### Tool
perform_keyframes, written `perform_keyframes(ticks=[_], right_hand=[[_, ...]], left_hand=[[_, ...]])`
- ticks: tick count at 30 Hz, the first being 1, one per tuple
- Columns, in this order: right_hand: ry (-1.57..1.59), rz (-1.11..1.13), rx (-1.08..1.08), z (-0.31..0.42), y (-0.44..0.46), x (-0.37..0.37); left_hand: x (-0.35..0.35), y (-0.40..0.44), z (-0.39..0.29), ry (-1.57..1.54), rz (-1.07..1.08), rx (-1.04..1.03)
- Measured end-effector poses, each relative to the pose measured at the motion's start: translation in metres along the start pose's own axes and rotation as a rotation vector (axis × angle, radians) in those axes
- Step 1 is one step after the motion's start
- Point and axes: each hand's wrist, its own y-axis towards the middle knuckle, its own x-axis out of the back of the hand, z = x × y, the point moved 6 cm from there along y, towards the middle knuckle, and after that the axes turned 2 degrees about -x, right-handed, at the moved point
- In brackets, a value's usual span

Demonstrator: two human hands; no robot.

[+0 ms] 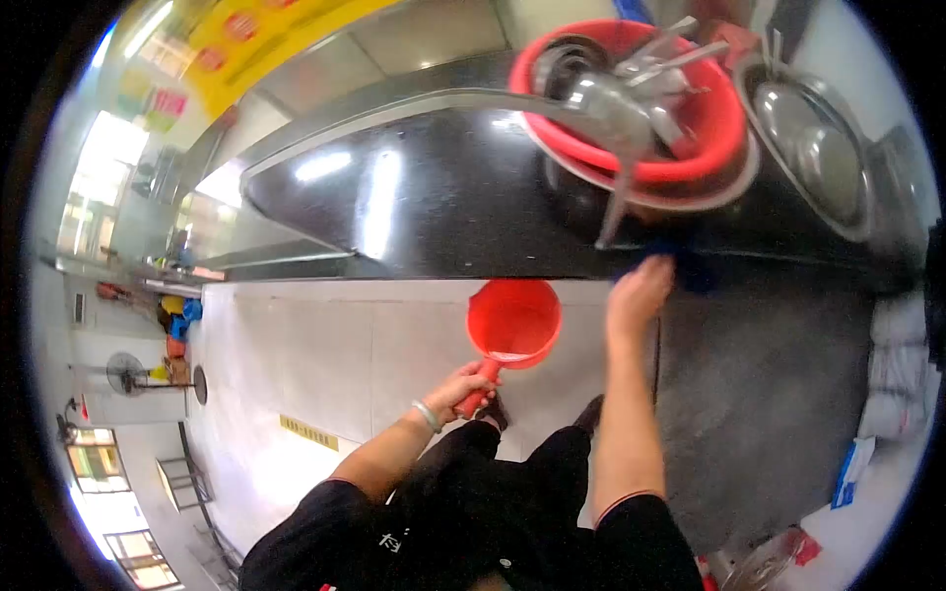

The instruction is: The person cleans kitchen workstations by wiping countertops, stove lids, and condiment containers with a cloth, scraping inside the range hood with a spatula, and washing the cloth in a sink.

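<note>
My left hand (461, 386) is wrapped round the handle of a red plastic water dipper (513, 317). The dipper's bowl faces up below the counter's front edge, with a little shiny liquid in it. At that edge, my right hand (642, 284) is closed on a dark blue cloth (696, 271). The cloth lies against the black countertop (443, 212), its outline blurred. Just beyond the right hand stands a red plastic basin (731, 148) of metal utensils (670, 67), set in a wider metal-rimmed bowl.
A metal rail (394, 106) curves across the countertop in front of the basin. To the right of the basin is a large metal pan (810, 143). A standing fan (125, 374) is at the far left. White sacks (895, 369) are stacked at the right wall.
</note>
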Motion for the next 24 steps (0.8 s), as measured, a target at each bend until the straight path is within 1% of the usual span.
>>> perform_keyframes(ticks=[1, 2, 3, 4, 5, 7, 8, 9, 10, 11, 12, 13, 14, 15, 17, 18, 19, 21, 22, 23, 24], right_hand=[[0.054, 0.161, 0.128, 0.04, -0.035, -0.015], [0.254, 0.043, 0.28, 0.084, -0.071, -0.018], [0.335, 0.053, 0.375, 0.129, -0.093, -0.014], [0.424, 0.119, 0.417, 0.163, -0.114, -0.022], [0.605, 0.246, 0.375, 0.187, -0.12, -0.023], [0.972, 0.41, 0.126, 0.213, -0.116, -0.014], [0.997, 0.39, 0.061, 0.206, -0.099, 0.008], [1.02, 0.252, 0.025, 0.202, -0.084, 0.019], [1.058, 0.205, -0.004, 0.194, -0.072, 0.027], [1.075, 0.184, -0.119, 0.195, -0.059, 0.051], [0.935, 0.083, -0.085, 0.185, -0.048, 0.065], [0.855, 0.07, -0.034, 0.17, -0.036, 0.053], [0.751, 0.084, 0.075, 0.157, -0.03, 0.023], [0.416, 0.178, 0.148, 0.124, -0.027, -0.038], [-0.214, 0.306, 0.165, 0.153, -0.029, -0.056], [-0.227, 0.302, 0.215, 0.172, -0.011, -0.067], [-0.22, 0.267, 0.184, 0.184, 0.004, -0.08], [-0.241, 0.244, 0.139, 0.219, 0.027, -0.095], [-0.309, 0.217, 0.04, 0.245, 0.038, -0.103], [-0.386, 0.187, -0.065, 0.262, 0.042, -0.108], [-0.403, 0.195, -0.043, 0.273, 0.046, -0.118]], left_hand=[[0.012, -0.005, -0.002, 0.008, 0.023, -0.016], [0.024, -0.008, -0.007, 0.009, 0.028, -0.008], [0.038, -0.014, -0.014, 0.017, 0.038, -0.005], [0.055, -0.021, -0.021, 0.007, 0.044, -0.028], [0.071, -0.029, -0.024, 0.043, 0.059, -0.008], [0.104, -0.053, -0.032, 0.093, 0.071, 0.012], [0.108, -0.066, -0.033, 0.075, 0.072, -0.008], [0.125, -0.076, -0.036, 0.049, 0.077, -0.029], [0.145, -0.084, -0.038, 0.021, 0.085, -0.063], [0.167, -0.092, -0.034, 0.038, 0.022, -0.064], [0.185, -0.096, -0.03, 0.049, -0.039, -0.063], [0.196, -0.098, -0.027, 0.006, -0.032, -0.093], [0.209, -0.101, -0.02, -0.022, -0.073, -0.083], [0.218, -0.1, -0.014, -0.052, -0.111, -0.07], [0.223, -0.11, -0.017, -0.155, -0.1, -0.132], [0.223, -0.107, -0.018, -0.219, -0.096, -0.164], [0.222, -0.099, -0.013, -0.271, -0.097, -0.165], [0.224, -0.099, -0.01, -0.262, -0.165, -0.198], [0.218, -0.096, -0.012, -0.31, -0.178, -0.239], [0.212, -0.092, -0.012, -0.346, -0.18, -0.234], [0.208, -0.093, -0.014, -0.364, -0.191, -0.25]])
